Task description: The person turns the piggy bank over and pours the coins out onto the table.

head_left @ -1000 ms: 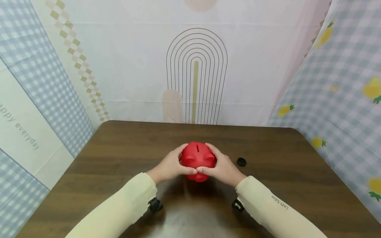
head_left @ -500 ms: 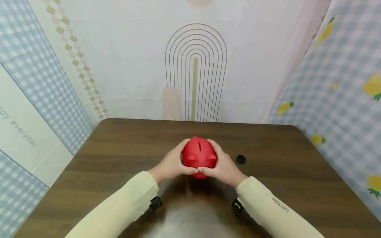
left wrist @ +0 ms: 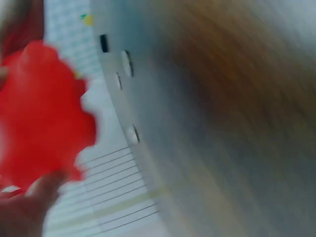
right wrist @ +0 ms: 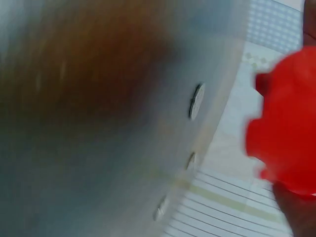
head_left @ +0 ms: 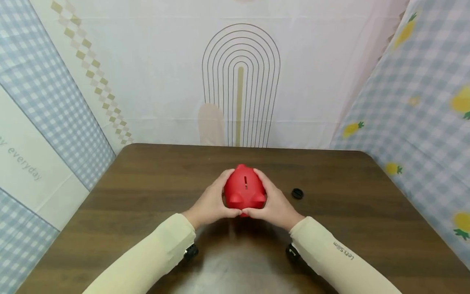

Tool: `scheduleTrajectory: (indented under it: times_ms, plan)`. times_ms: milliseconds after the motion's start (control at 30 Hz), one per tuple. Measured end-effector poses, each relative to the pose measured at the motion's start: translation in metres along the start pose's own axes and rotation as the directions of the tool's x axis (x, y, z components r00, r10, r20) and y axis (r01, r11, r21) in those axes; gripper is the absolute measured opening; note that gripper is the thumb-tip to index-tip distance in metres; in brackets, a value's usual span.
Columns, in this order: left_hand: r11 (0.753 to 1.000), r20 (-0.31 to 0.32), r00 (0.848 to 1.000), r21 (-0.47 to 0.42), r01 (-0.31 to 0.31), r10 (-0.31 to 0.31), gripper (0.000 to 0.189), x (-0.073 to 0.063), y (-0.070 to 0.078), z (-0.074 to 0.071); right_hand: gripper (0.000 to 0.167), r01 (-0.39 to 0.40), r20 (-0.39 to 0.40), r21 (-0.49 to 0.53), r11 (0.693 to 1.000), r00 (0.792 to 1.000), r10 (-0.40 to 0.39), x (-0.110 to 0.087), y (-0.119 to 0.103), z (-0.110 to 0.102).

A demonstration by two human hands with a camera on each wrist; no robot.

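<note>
Both hands hold a red piggy bank up off the table, its coin slot facing upward. My left hand grips its left side and my right hand its right side. The thumbs lie along the near side, their tips almost meeting. In the left wrist view the red piggy bank is blurred, with its feet toward the table. Flat silvery coins lie on the tabletop in both wrist views. From the head view, the piggy bank and hands hide them.
A small round black cap lies on the brown wooden table, to the right of the right hand. Patterned cloth hangs behind the table and at both sides.
The piggy bank has tipped so its slot and top face the head camera more, and its snout shows less. Both hands keep their hold. The whole view has shifted slightly.
</note>
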State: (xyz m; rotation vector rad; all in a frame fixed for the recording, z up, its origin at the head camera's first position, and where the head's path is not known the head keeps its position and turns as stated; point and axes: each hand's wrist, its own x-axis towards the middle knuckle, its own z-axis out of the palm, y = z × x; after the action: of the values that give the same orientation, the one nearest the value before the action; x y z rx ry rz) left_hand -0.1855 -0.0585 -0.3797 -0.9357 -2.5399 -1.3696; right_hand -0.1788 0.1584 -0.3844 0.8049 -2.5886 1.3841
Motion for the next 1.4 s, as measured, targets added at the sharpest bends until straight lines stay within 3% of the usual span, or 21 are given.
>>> scheduleTrajectory:
  times_ms: [67, 133, 200, 267, 333, 367, 433, 500, 567, 600, 667, 733, 800, 833, 933, 1067, 1133, 1167, 1233, 1300, 1400]
  plan:
    - [0.98, -0.061, 0.984, 0.12, -0.159, 0.167, 0.099, -0.001, 0.003, -0.002, 0.101, 0.182, -0.061, -0.103, 0.978, 0.98, -0.189, 0.0, -0.001, -0.003]
    - [0.96, -0.088, 0.968, 0.179, -0.216, 0.234, 0.099, -0.001, 0.006, -0.004, 0.1, 0.267, -0.096, -0.174, 0.948, 0.953, -0.286, 0.001, -0.003, -0.005]
    - [0.985, -0.056, 0.987, 0.095, -0.146, 0.151, 0.091, 0.0, 0.006, -0.005, 0.095, 0.192, -0.075, -0.114, 0.975, 0.977, -0.201, 0.002, -0.005, -0.005]
    - [0.999, 0.021, 0.999, -0.041, 0.035, -0.034, 0.086, 0.002, 0.007, -0.005, 0.089, -0.013, -0.001, 0.001, 1.0, 1.0, 0.013, 0.003, -0.007, -0.004]
    - [0.967, 0.081, 0.976, -0.141, 0.213, -0.203, 0.083, 0.003, 0.007, -0.005, 0.086, -0.201, 0.057, 0.075, 0.977, 0.979, 0.197, 0.004, -0.008, -0.003]
    - [0.959, 0.089, 0.97, -0.153, 0.239, -0.228, 0.082, 0.003, 0.007, -0.006, 0.085, -0.228, 0.068, 0.084, 0.97, 0.973, 0.223, 0.003, -0.008, -0.003]
    - [0.982, 0.058, 0.987, -0.108, 0.156, -0.15, 0.088, 0.001, 0.007, -0.006, 0.089, -0.141, 0.046, 0.067, 0.988, 0.989, 0.138, 0.002, -0.009, -0.003]
    - [0.999, -0.026, 0.998, 0.001, -0.049, 0.049, 0.093, -0.002, 0.008, -0.007, 0.093, 0.083, -0.03, -0.011, 0.996, 0.996, -0.084, 0.002, -0.009, -0.004]
    - [0.968, -0.101, 0.968, 0.126, -0.218, 0.232, 0.095, -0.004, 0.009, -0.009, 0.094, 0.274, -0.1, -0.128, 0.953, 0.953, -0.287, 0.002, -0.01, -0.005]
    - [0.962, -0.118, 0.961, 0.14, -0.235, 0.251, 0.095, -0.004, 0.009, -0.009, 0.094, 0.302, -0.116, -0.146, 0.942, 0.941, -0.319, 0.003, -0.01, -0.005]
    - [0.984, -0.103, 0.98, 0.063, -0.165, 0.171, 0.091, -0.005, 0.009, -0.01, 0.089, 0.256, -0.097, -0.1, 0.961, 0.959, -0.265, 0.004, -0.01, -0.005]
    - [0.997, -0.046, 0.999, -0.071, 0.021, -0.025, 0.088, -0.003, 0.009, -0.01, 0.086, 0.078, -0.041, 0.012, 0.997, 0.996, -0.078, 0.005, -0.01, -0.004]
    - [0.964, 0.01, 0.978, -0.171, 0.205, -0.206, 0.086, -0.001, 0.009, -0.009, 0.084, -0.115, 0.012, 0.111, 0.987, 0.993, 0.114, 0.005, -0.011, -0.003]
    - [0.949, 0.028, 0.969, -0.195, 0.246, -0.245, 0.086, -0.001, 0.009, -0.009, 0.083, -0.163, 0.028, 0.134, 0.977, 0.987, 0.161, 0.005, -0.011, -0.003]
    - [0.941, 0.026, 0.968, -0.229, 0.247, -0.248, 0.089, 0.0, 0.011, -0.01, 0.084, -0.161, 0.013, 0.161, 0.974, 0.987, 0.161, 0.004, -0.014, -0.004]
    - [0.985, -0.056, 0.998, -0.17, 0.016, -0.026, 0.094, -0.001, 0.016, -0.011, 0.091, 0.101, -0.081, 0.039, 0.994, 0.992, -0.098, 0.001, -0.017, -0.009]
    - [0.991, -0.097, 0.991, -0.094, -0.098, 0.089, 0.096, 0.0, 0.019, -0.011, 0.095, 0.215, -0.121, -0.041, 0.976, 0.968, -0.218, 0.002, -0.017, -0.011]
    - [0.992, -0.108, 0.989, -0.072, -0.105, 0.097, 0.095, 0.001, 0.019, -0.011, 0.094, 0.212, -0.127, -0.056, 0.976, 0.968, -0.218, 0.003, -0.016, -0.011]
    - [0.997, -0.085, 0.996, -0.064, -0.032, 0.026, 0.09, 0.003, 0.018, -0.01, 0.089, 0.128, -0.092, -0.007, 0.992, 0.987, -0.128, 0.005, -0.013, -0.01]
    - [0.987, -0.014, 0.991, -0.094, 0.128, -0.13, 0.086, 0.005, 0.015, -0.008, 0.085, -0.059, -0.014, 0.083, 0.995, 0.998, 0.06, 0.006, -0.01, -0.009]
    - [0.954, 0.069, 0.961, -0.124, 0.273, -0.266, 0.081, 0.007, 0.011, -0.006, 0.082, -0.255, 0.064, 0.148, 0.955, 0.967, 0.248, 0.006, -0.005, -0.006]
